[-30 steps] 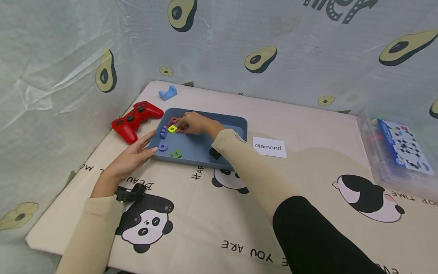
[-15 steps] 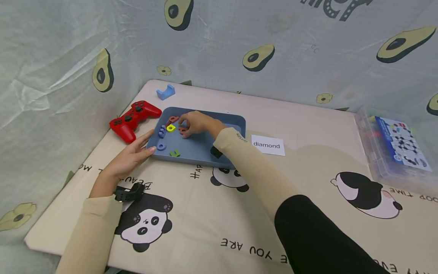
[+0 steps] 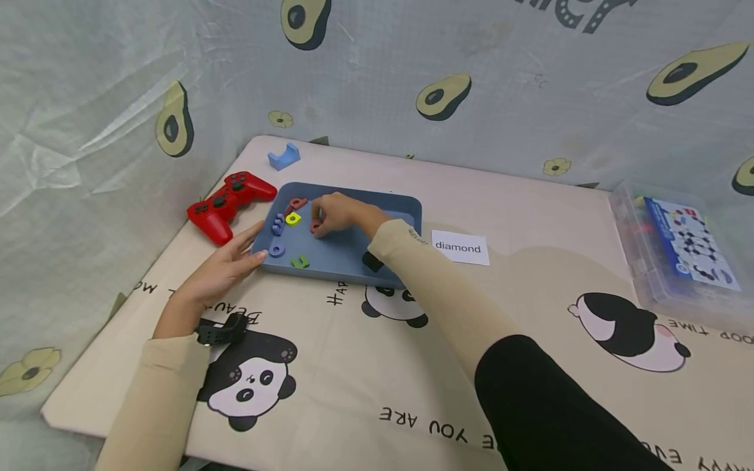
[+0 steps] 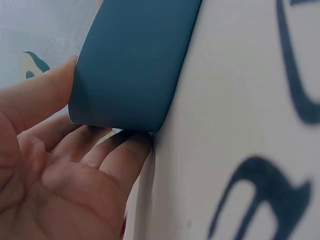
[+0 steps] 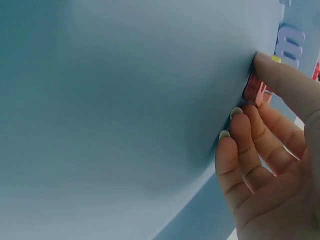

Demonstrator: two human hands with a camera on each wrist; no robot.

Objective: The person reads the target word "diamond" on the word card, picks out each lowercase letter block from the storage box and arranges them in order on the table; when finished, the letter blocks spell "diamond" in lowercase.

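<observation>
My left hand (image 3: 226,267) holds the near left corner of a blue-grey tray (image 3: 347,258). In the left wrist view its thumb lies at the rim and its fingers are against the outside of the wall. Inside the tray, my right hand (image 3: 341,212) pinches a small red letter (image 5: 254,90) between thumb and fingers, low at the tray floor; the fingers partly hide its shape. To its left lie a yellow letter (image 3: 292,219), a purple letter m (image 3: 278,224) and another red letter (image 3: 298,203). Nearer are a round purple letter (image 3: 277,250) and a green letter (image 3: 300,261).
A white card (image 3: 459,247) printed "diamond" lies right of the tray. Left of it sits a red game controller (image 3: 230,204), with a light blue holder (image 3: 285,157) behind. A clear plastic box (image 3: 677,252) stands at far right. A patterned curtain (image 3: 365,85) hangs behind.
My right hand has drawn back slightly to the right, away from the yellow letter, with the red letter at its fingertips. The left hand stays on the tray.
</observation>
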